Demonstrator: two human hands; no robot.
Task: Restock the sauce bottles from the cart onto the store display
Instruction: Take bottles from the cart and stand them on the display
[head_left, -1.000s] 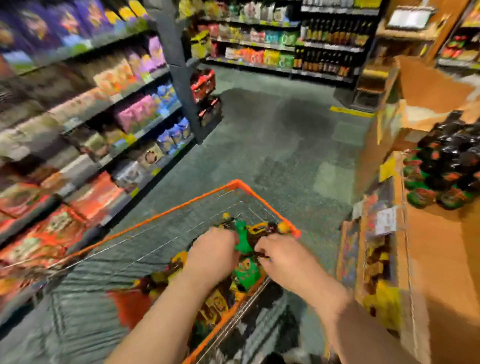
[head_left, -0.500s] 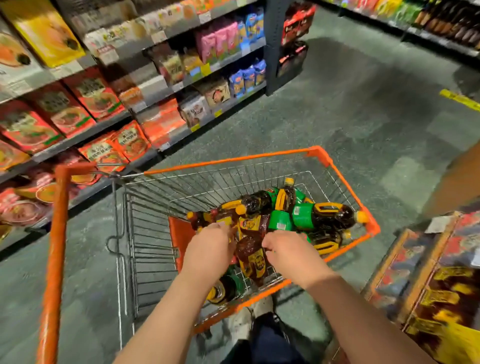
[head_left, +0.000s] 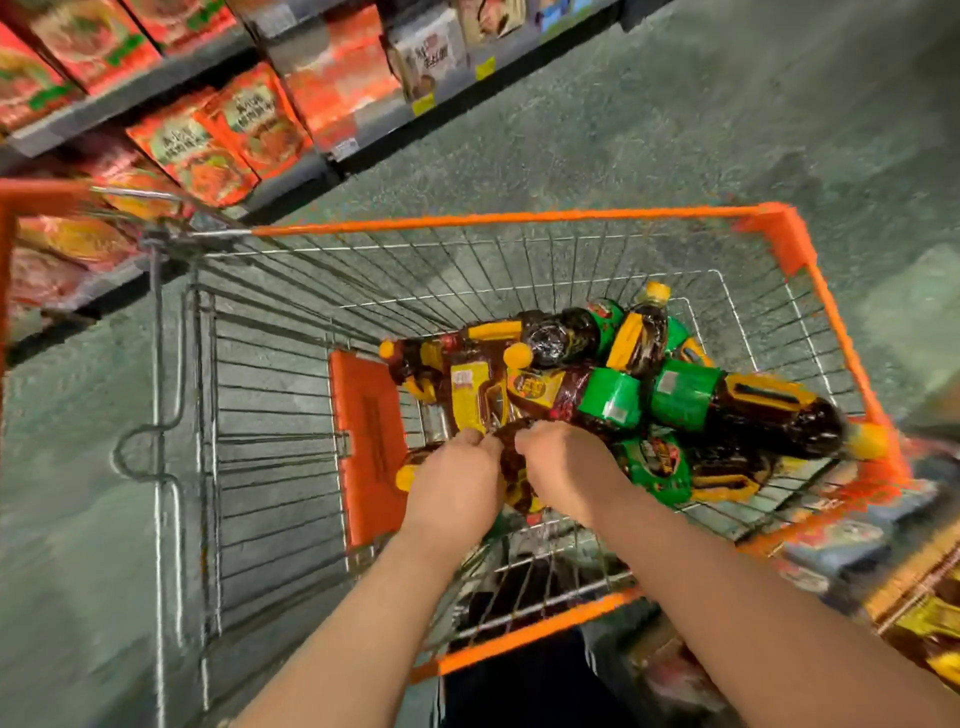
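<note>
An orange-rimmed wire cart (head_left: 519, 218) holds several dark sauce bottles (head_left: 769, 410) with yellow caps and yellow or green labels, piled on their sides at its right end. Both my hands reach down into the pile. My left hand (head_left: 454, 486) has its fingers curled on a bottle with a yellow label (head_left: 470, 400). My right hand (head_left: 563, 467) grips a dark bottle between the two hands. The fingertips of both hands are hidden among the bottles.
Shelves (head_left: 171, 67) of red and orange packets run along the left of the aisle. An orange cart handle (head_left: 31, 195) sits at the far left. A cardboard display (head_left: 914, 618) with yellow-labelled goods stands at the lower right. Grey floor (head_left: 675, 104) lies beyond the cart.
The view has tilted down from the aisle onto the cart. My hands have stayed in the pile and moved closer together on the bottles.
</note>
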